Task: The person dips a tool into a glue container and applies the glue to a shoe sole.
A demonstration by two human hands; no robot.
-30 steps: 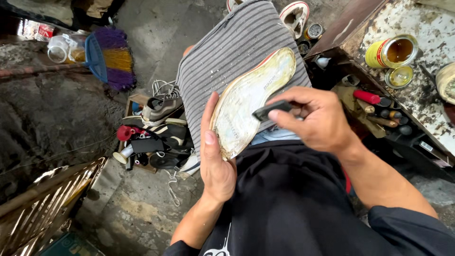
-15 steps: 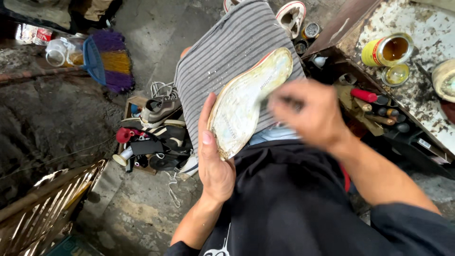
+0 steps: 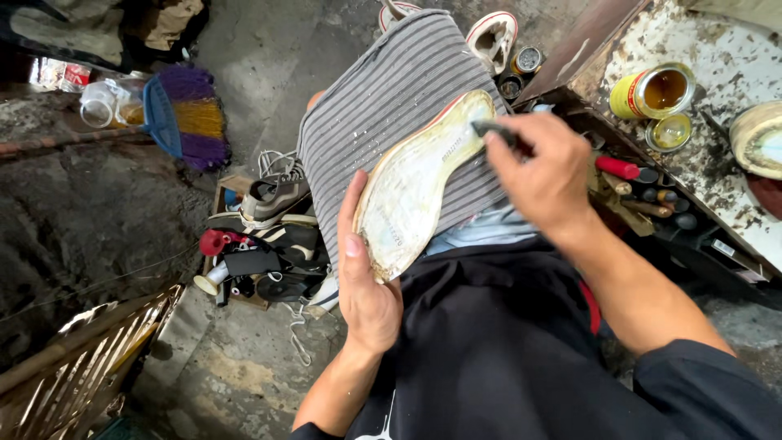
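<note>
Two hands on one pale shoe sole (image 3: 419, 183) at frame centre.
Right hand (image 3: 547, 175), gripping a dark brush (image 3: 493, 130), has moved up to the toe end; left hand (image 3: 366, 281) cups the heel (work is advancing toe-ward).

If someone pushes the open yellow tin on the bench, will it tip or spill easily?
The yellow tin is probably stable: it stands upright on the bench and looks squat. A hard push might still spill it, since its lid is off and brown liquid shows inside.
</note>
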